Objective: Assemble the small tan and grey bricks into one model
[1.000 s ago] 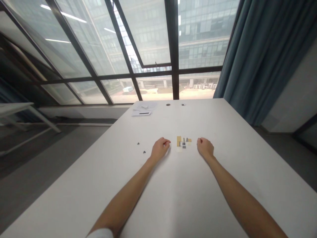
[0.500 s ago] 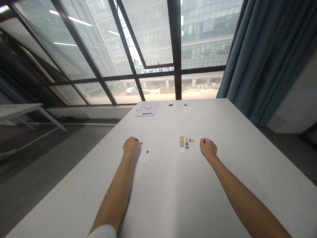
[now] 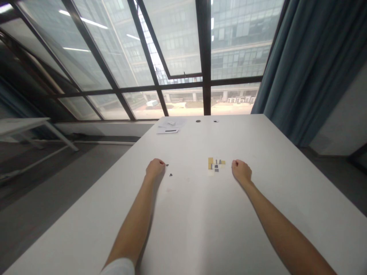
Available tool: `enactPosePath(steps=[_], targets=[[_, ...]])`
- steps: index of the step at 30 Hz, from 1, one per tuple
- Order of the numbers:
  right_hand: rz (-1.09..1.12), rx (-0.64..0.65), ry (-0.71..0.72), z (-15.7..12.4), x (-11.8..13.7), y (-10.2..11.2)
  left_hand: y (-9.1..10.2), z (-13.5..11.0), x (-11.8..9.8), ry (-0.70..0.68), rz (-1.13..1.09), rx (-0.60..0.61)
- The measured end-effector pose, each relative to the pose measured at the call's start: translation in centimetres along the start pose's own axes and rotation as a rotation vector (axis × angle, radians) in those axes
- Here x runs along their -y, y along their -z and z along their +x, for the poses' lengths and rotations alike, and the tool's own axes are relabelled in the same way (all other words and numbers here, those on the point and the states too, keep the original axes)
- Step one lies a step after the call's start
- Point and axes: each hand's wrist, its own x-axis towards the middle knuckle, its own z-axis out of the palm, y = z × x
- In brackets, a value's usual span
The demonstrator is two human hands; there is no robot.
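Observation:
My left hand [image 3: 155, 168] rests on the white table [image 3: 200, 221] with its fingers curled in, its fingertips right beside a tiny dark piece [image 3: 167, 165]. A second tiny dark piece [image 3: 170, 175] lies just to the right of that hand. My right hand [image 3: 241, 170] lies closed in a loose fist, right of a small flat build of tan, white and grey bricks [image 3: 215, 165]. I cannot see whether either fist holds anything.
Papers [image 3: 169, 126] lie at the table's far edge, with two round holes [image 3: 206, 121] beside them. Large windows are behind the table, a blue curtain [image 3: 304, 65] at the right. Another white table [image 3: 25, 124] stands at the left.
My left hand moved from beside the brick build leftward to the two small dark pieces, then shifted slightly right. My right hand stayed still.

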Motion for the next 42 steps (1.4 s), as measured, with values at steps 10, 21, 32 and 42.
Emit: enactPosePath(steps=[10,21,32,42], targets=[[0.014,-0.014,0.009,0.00,-0.10,-0.19,-0.16,-0.05,-0.27,-0.068,0.048,0.001],[0.023,-0.010,0.010,0.23,-0.24,-0.41,0.17,0.37,0.03,-0.125,0.111,0.054],[0.041,-0.012,0.018,0.34,-0.35,-0.45,-0.21,0.51,0.17,-0.272,0.106,0.051],[0.057,-0.016,0.022,0.24,-0.30,-0.24,-0.45,0.13,-0.58,-0.323,0.071,0.048]])
